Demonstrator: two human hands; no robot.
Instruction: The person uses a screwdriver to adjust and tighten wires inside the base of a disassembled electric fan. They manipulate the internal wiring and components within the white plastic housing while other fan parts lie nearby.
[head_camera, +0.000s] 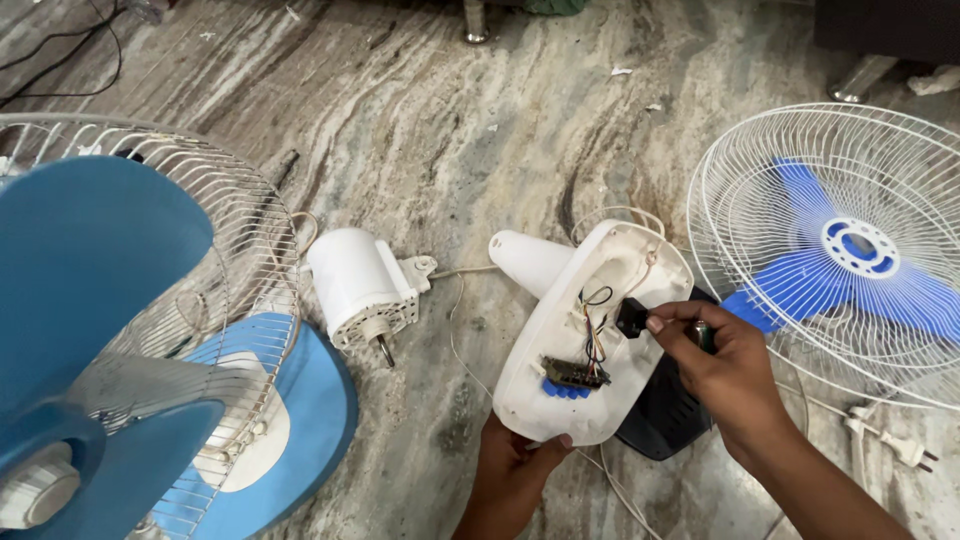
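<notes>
Floor: grey-brown veined stone floor (470, 130), with fan parts spread across it and a few cables lying loose.

Risk: the thin wires (592, 335) inside the open white fan base (560, 400) look easy to tear or pull off the small circuit board (575, 373) if the black part gets tugged too hard. The base is propped at a tilt on only one hand, so it could slip and drop onto the dark cover (665, 415) beneath it.

Left hand (515, 470): fingers closed around the lower edge of the fan base, holding it up with its hollow inside facing the camera.

Right hand (715, 365): closed in a pinch, fingertips on a small black part (632, 317) at the ends of the wires (something else seems tucked in the palm, too hidden to tell).

Nearby: white motor (360, 290) with its shaft lying left of the base; white fan guard with blue blades (850, 250) to the right; a plug (905, 452) near it; a blue fan (120, 340) at far left.
</notes>
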